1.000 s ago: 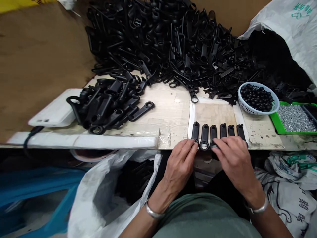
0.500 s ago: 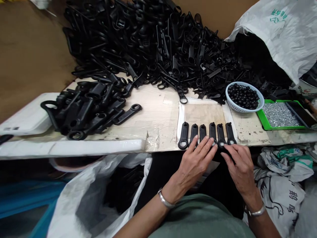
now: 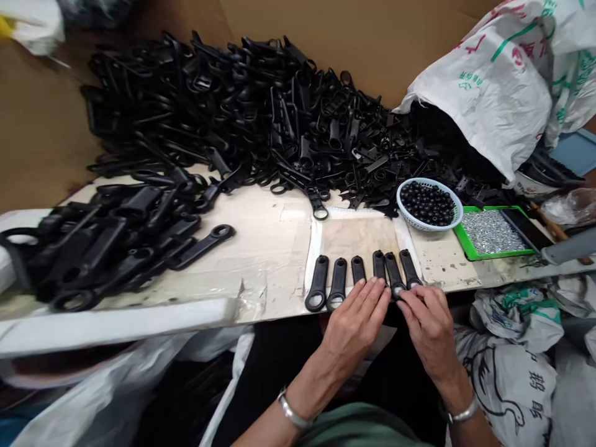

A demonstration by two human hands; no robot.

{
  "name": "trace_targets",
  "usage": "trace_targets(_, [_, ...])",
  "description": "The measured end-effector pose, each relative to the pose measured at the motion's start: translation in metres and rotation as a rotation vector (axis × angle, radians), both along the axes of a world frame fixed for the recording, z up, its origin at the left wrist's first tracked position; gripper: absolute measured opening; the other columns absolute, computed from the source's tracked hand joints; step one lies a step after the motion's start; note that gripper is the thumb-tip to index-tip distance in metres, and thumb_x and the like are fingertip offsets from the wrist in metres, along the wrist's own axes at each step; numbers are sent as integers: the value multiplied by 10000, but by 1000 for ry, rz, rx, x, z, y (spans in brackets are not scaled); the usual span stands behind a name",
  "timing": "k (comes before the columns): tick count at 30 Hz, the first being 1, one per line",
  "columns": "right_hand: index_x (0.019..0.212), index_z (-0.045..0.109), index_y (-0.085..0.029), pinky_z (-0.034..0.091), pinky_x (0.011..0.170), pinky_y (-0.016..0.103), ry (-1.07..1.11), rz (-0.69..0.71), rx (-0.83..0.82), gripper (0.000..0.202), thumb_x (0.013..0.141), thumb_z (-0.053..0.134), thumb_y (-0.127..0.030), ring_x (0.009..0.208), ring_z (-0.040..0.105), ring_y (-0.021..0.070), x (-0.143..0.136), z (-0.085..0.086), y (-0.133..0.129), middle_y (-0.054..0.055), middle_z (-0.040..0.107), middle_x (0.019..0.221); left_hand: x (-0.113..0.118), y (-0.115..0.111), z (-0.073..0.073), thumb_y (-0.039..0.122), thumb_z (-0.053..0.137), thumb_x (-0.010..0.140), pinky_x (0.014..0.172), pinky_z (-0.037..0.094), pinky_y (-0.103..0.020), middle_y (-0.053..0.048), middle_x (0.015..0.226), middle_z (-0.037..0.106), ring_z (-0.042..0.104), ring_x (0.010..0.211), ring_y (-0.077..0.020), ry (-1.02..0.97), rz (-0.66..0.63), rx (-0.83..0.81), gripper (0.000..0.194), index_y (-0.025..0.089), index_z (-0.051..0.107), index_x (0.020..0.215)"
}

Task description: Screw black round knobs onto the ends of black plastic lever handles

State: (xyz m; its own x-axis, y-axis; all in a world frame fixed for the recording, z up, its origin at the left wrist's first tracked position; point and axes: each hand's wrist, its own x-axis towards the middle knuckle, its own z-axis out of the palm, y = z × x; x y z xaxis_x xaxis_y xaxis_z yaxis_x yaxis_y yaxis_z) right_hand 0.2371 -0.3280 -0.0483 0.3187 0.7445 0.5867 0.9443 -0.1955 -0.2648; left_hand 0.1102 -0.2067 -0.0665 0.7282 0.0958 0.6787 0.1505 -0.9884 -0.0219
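Several black plastic handles with ring ends stand in a row on a pale sheet [image 3: 358, 233] at the table's front edge, rings toward me. The leftmost handle [image 3: 320, 279] and its neighbour [image 3: 338, 279] are untouched. My left hand [image 3: 356, 320] lies with outstretched fingers over the lower ends of the middle handles [image 3: 357, 268], hiding their rings. At the right, my right hand [image 3: 428, 329] has its thumb and fingertips closed at the ring end of a handle [image 3: 393, 270]. The last handle [image 3: 410, 267] lies just beyond those fingers, its ring partly covered.
A big heap of black plastic parts [image 3: 223, 118] fills the back. More handles [image 3: 107, 242] are piled left. A pale blue basket [image 3: 459, 214] of black balls and a green tray [image 3: 470, 253] of small metal pieces stand right. A white foam strip [image 3: 116, 326] edges the table.
The view has shifted, so the table sits lower and further left. Against the row, my left hand has slid right, uncovering the second handle's ring. The fourth and fifth handles are closer together.
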Motion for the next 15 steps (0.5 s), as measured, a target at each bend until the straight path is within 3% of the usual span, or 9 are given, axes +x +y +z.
trace_targets(4, [1038, 705, -191, 557, 782, 340, 71, 29, 1, 191, 925, 562, -132, 872, 598, 176, 0, 2, 1, 73, 664, 922, -5, 2, 0, 72, 375, 970, 1051, 506, -393, -147, 1266, 677, 646, 1188, -235, 1, 6, 0, 359, 82, 626, 1227])
trace_targets(7, [1035, 705, -196, 553, 809, 336, 104, 35, 17, 180, 930, 565, -153, 885, 615, 177, 13, 15, 0, 71, 668, 927, -12, 3, 0, 49, 391, 955, 1135, 419, -424, -146, 1292, 662, 633, 1210, -241, 8, 14, 1, 370, 87, 626, 1238])
trace_targets(11, [1121, 685, -186, 521, 905, 394, -28, -97, 90, 229, 952, 536, -228, 1002, 622, 225, 58, 47, 13, 107, 688, 1016, -17, 5, -1, 18, 390, 945, 1188, 342, -448, -137, 1283, 669, 621, 1228, -232, -15, 28, -11, 393, 99, 624, 1249])
trace_targets(15, [1295, 594, -152, 443, 1030, 487, -79, -192, -108, 400, 990, 440, -359, 1184, 564, 288, 105, 69, 54, 158, 646, 1236, -17, 3, 1, 93, 523, 952, 1210, 296, -473, -145, 1253, 685, 645, 1192, -242, -76, 38, -24, 285, 87, 640, 1211])
